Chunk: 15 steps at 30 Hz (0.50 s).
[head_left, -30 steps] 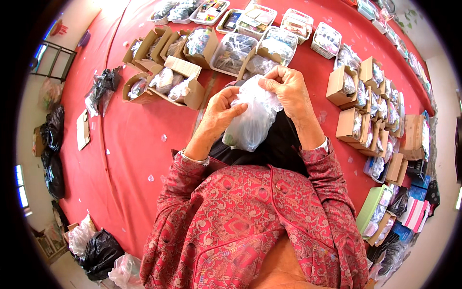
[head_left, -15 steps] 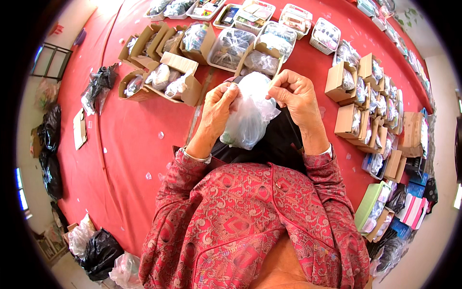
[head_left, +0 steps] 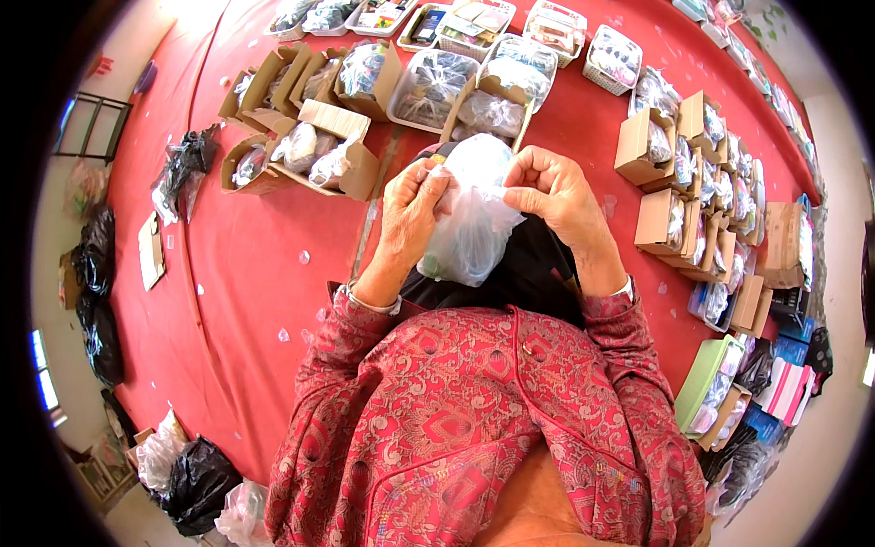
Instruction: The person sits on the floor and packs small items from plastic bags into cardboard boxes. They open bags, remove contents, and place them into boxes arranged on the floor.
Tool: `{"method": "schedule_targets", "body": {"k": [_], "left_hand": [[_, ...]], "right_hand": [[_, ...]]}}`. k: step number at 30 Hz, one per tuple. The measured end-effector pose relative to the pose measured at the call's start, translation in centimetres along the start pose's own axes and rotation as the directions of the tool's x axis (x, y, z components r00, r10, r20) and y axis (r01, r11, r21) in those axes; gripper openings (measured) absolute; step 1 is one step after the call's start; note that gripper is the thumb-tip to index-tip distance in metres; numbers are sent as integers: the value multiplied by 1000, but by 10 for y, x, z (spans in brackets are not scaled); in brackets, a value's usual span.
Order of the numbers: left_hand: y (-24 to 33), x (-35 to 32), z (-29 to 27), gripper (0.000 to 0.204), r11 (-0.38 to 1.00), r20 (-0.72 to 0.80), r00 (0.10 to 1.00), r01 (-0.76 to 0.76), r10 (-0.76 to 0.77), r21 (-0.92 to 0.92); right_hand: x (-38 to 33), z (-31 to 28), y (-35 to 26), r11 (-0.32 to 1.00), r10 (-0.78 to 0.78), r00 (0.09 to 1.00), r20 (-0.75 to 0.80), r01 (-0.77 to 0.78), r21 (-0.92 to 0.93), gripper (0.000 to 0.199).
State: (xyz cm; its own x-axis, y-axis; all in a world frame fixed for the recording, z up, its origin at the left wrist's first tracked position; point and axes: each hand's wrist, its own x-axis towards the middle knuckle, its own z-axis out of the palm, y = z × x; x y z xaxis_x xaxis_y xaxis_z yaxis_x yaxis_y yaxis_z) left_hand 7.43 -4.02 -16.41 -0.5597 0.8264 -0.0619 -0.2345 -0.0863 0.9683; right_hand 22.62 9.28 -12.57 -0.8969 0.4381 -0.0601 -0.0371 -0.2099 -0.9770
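A cloudy, thin plastic bag point(head_left: 469, 239) hangs between my hands over my dark lap, bulging with pale contents I cannot make out. On its left side, my left hand point(head_left: 410, 208) is closed, pinching the gathered plastic near the top between thumb and fingers. My right hand point(head_left: 556, 193) is closed too, thumb and forefinger gripping the bag's upper right edge. Just beyond the bag stands an open cardboard box point(head_left: 453, 118) with a tied clear bag point(head_left: 492, 115) in it.
Red cloth point(head_left: 246, 301) covers the floor. Cardboard boxes point(head_left: 360, 173) of bagged goods stand ahead on the left, white baskets point(head_left: 612, 62) farther off. More boxes point(head_left: 652, 223) line the right, near a green bin point(head_left: 697, 383). Black bags point(head_left: 196, 483) lie at left.
My right hand has shifted slightly left and its fingers have drawn closer to the bag's top. The bag stays between both hands, its upper edge a little rearranged.
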Motion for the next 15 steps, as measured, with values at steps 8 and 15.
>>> {"method": "schedule_targets", "body": {"k": [8, 15], "left_hand": [[-7, -2, -8, 14, 1000, 38, 999, 7, -7, 3], [-11, 0, -8, 13, 983, 24, 995, 97, -95, -158]], "right_hand": [[-23, 26, 5, 536, -402, 886, 230, 431, -726, 15], [-28, 36, 7, 566, -372, 918, 138, 342, -750, 15]]}}
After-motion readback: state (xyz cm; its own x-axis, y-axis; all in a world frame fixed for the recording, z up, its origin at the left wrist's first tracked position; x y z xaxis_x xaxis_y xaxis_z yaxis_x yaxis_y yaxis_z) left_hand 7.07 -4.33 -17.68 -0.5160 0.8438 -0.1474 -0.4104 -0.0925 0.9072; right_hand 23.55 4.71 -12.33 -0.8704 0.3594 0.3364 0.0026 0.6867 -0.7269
